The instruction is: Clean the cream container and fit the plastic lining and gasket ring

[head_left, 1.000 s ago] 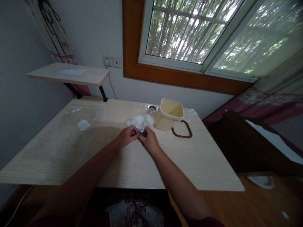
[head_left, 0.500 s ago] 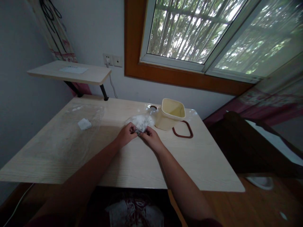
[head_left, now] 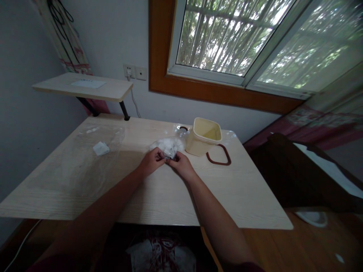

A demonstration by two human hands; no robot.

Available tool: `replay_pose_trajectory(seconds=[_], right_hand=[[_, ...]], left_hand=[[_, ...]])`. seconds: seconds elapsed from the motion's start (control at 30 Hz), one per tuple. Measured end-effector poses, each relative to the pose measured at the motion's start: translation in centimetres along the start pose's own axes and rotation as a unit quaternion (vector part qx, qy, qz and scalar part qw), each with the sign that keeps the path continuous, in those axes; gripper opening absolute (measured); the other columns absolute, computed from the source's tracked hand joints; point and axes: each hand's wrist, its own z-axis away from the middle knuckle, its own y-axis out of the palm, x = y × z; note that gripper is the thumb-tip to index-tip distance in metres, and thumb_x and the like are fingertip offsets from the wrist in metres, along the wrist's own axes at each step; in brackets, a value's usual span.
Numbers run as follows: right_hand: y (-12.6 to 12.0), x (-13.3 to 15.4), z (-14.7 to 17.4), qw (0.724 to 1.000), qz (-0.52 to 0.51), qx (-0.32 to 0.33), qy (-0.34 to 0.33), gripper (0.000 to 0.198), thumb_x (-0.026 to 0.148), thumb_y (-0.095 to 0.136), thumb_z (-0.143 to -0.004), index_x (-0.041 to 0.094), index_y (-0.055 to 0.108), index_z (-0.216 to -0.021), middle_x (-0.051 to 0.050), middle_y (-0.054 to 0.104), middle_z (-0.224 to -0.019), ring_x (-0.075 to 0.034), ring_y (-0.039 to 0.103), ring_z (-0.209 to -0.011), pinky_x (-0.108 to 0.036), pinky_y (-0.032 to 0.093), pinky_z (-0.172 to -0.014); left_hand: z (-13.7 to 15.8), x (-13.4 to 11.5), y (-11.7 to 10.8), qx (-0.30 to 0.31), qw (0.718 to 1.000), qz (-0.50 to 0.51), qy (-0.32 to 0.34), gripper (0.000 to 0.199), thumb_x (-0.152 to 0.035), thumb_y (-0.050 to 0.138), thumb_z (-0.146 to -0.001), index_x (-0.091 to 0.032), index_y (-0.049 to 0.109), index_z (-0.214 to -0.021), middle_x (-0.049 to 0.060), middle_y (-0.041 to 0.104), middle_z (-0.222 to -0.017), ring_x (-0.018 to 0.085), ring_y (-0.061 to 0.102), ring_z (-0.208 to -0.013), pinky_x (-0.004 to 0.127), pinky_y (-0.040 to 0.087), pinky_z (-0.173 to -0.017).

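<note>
1. Two bare hands meet over the table (head_left: pixel 241 200), the left hand (head_left: pixel 151 160) and the right hand (head_left: pixel 181 164) nearly touching at the fingertips.
2. Both look pinched onto the near edge of a white plastic bundle (head_left: pixel 169 143); whether the greyish bit between the fingers belongs to it, I can't tell from here.
3. That bundle lies on the table, straight ahead of the person and just left of a cream tub (head_left: pixel 195 145), which stands upright with its mouth open.
4. Close by the tub's right side, a brown ring (head_left: pixel 227 154) lies flat, its far part hidden behind the tub. Another small brown ring (head_left: pixel 183 128) sits beyond the bundle, amid some clear wrapping.
5. Off to the left, well apart from the hands, a clear plastic sheet (head_left: pixel 76 162) is spread out, with a small white packet (head_left: pixel 101 149) on it.
6. I'd judge the step in hand to be fine fingertip work at the bundle's edge, perhaps loosening or parting it.
7. My guess is that the next move calls for a firm pinch on both sides and a gentle, even pull, without nudging the tub.
</note>
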Motion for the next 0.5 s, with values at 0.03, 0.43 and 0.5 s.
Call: replay_pose_trajectory(seconds=[0.03,0.43,0.5], right_hand=[[0.03,-0.04,0.0,1.0,0.013,-0.011,-0.007,0.033,0.042,0.073,-0.071,0.02,0.067,-0.095,0.001,0.065,-0.081,-0.018,0.053,-0.075,-0.028,0.041,-0.067],[0.21,0.47,0.28,0.995,0.059,-0.067,-0.049,0.022,0.033,0.071,-0.073,0.019,0.064,-0.089,0.003,0.06,-0.076,-0.015,0.048,-0.069,-0.026,0.038,-0.064],[0.12,0.22,0.18,0.997,0.022,-0.062,-0.04,0.024,0.039,0.073,-0.075,0.02,0.063,-0.087,0.005,0.056,-0.071,-0.014,0.046,-0.066,-0.025,0.036,-0.061]], left_hand=[[0.04,-0.07,0.07,0.002,1.0,0.002,-0.002,0.025,-0.024,0.075,-0.074,-0.019,0.051,-0.082,-0.001,0.064,-0.082,0.014,0.068,-0.079,0.029,0.056,-0.079],[-0.09,-0.49,0.13,0.004,0.999,0.029,-0.019,0.03,-0.03,0.078,-0.072,-0.019,0.05,-0.078,-0.002,0.063,-0.079,0.013,0.064,-0.077,0.028,0.053,-0.079],[-0.35,-0.26,-0.07,-0.011,0.999,0.045,-0.026,0.033,-0.031,0.079,-0.07,-0.019,0.049,-0.078,-0.002,0.064,-0.08,0.013,0.065,-0.077,0.028,0.052,-0.077]])
